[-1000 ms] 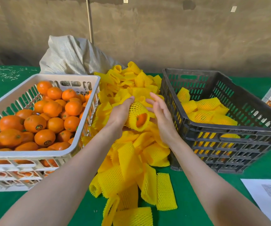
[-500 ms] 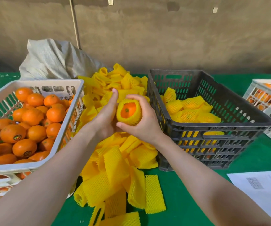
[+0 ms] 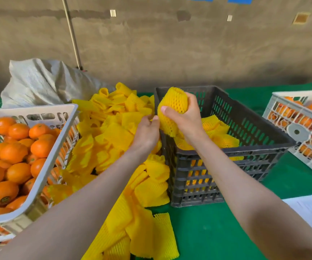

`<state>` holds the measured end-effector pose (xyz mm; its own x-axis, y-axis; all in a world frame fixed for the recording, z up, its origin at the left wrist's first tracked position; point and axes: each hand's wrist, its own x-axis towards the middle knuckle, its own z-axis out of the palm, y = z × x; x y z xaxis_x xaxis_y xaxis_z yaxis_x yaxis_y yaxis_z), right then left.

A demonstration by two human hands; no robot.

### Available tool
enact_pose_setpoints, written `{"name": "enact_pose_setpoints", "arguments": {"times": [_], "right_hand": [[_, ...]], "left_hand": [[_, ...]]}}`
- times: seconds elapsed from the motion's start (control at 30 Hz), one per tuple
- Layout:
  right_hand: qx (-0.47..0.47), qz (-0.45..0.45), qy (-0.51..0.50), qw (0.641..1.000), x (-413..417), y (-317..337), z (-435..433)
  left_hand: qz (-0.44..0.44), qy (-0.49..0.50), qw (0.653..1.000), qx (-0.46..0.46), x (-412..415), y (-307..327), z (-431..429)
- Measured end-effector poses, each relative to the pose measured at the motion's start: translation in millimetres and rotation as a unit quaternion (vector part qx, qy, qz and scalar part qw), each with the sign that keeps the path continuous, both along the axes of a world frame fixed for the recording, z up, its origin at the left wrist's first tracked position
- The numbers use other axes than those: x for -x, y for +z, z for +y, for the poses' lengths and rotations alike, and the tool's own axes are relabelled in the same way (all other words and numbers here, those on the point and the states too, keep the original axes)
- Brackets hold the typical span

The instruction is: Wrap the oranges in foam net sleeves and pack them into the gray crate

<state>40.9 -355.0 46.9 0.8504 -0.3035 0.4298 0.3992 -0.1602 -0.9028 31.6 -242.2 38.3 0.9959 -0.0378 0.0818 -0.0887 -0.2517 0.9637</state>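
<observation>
Head view, left to right: well left of your left hand (image 3: pixel 147 132) sits the basket (image 3: pixel 29 109) of bare oranges (image 3: pixel 12 152), and under that hand lies the sleeve pile (image 3: pixel 114 136). Its fingers curl beside the sleeve's loose lower end, but whether they pinch it cannot be told. Your right hand (image 3: pixel 186 119) grips the sleeved orange (image 3: pixel 173 106) above the near-left corner of the crate (image 3: pixel 254 149). The fruit is hidden in foam. Squeeze only the net and it may slide out the open end. Release here and it may strike the rim and fall onto the pile.
</observation>
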Motion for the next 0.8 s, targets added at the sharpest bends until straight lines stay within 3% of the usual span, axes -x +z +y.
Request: {"name": "enact_pose_setpoints", "arguments": {"times": [0.13, 0.23, 0.47, 0.63, 0.8], "right_hand": [[0.041, 0.103, -0.068, 0.991, -31.6, 2.1, -56.3], [0.112, 0.155, -0.094, 0.977, -55.8, -1.9, -91.1], [0.281, 0.339, -0.108, 0.891, -122.6, -19.9, -152.9], [0.458, 0.369, -0.100, 0.803, -157.9, -30.5, -157.3], [0.572, 0.315, -0.029, 0.757, -177.9, -49.4, -132.7]], "left_hand": [[-0.146, -0.050, 0.970, -0.185, 3.9, -13.2, -39.7], [-0.224, -0.123, 0.904, -0.343, -8.8, -17.7, -63.1], [-0.158, -0.202, 0.767, -0.589, -46.6, -25.9, -87.1], [-0.159, -0.186, 0.776, -0.581, -50.7, -32.6, -84.8], [-0.156, -0.170, 0.794, -0.563, -49.2, -32.3, -86.0]]}}
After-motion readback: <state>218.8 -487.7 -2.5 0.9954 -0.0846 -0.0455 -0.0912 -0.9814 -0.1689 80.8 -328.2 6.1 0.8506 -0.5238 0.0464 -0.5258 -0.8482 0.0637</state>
